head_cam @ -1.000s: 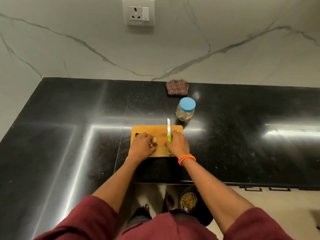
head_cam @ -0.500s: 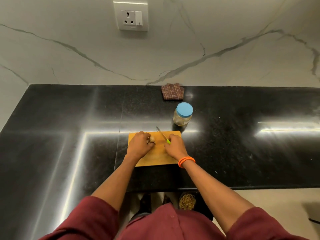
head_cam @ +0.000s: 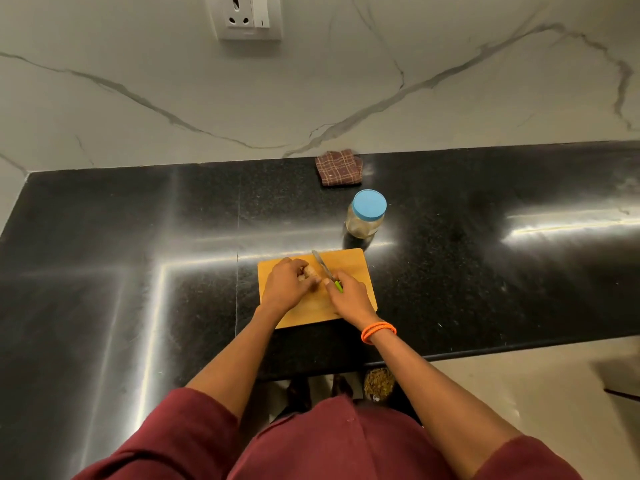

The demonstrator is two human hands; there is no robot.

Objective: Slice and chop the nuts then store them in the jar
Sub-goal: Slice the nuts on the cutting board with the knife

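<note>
1. Wooden cutting board [head_cam: 360, 271] lies flat on the black countertop [head_cam: 138, 254], near the counter's front edge, directly before the person.
2. Left hand [head_cam: 287, 285] rests on the board's left half, fingers curled over a small pale cluster of nuts [head_cam: 309, 273]. It grasps or pins them against the wood; only a little of the nuts shows past the fingertips, so a count is not possible.
3. Right hand [head_cam: 349, 297] sits on the board just beside the left, fist closed round the green handle of a knife [head_cam: 323, 268]. Only a short stretch of green shows between the fingers.
4. Knife blade runs up and to the left from the right hand, tip toward the board's far edge, lying just beside the nuts on their right. Whether the edge touches the nuts cannot be told.
5. Orange bands [head_cam: 378, 331] circle the right wrist.
6. Jar [head_cam: 363, 225] stands upright on the counter just beyond the board's far right corner, apart from it. Clear body, blue lid [head_cam: 369, 204] on. Some pale brownish contents show near the bottom.
7. Folded checked cloth [head_cam: 338, 168] lies farther back, against the marble wall [head_cam: 311, 91].
8. Wall socket [head_cam: 247, 16] is mounted above, left of the cloth.
9. Both sleeves are maroon.
</note>
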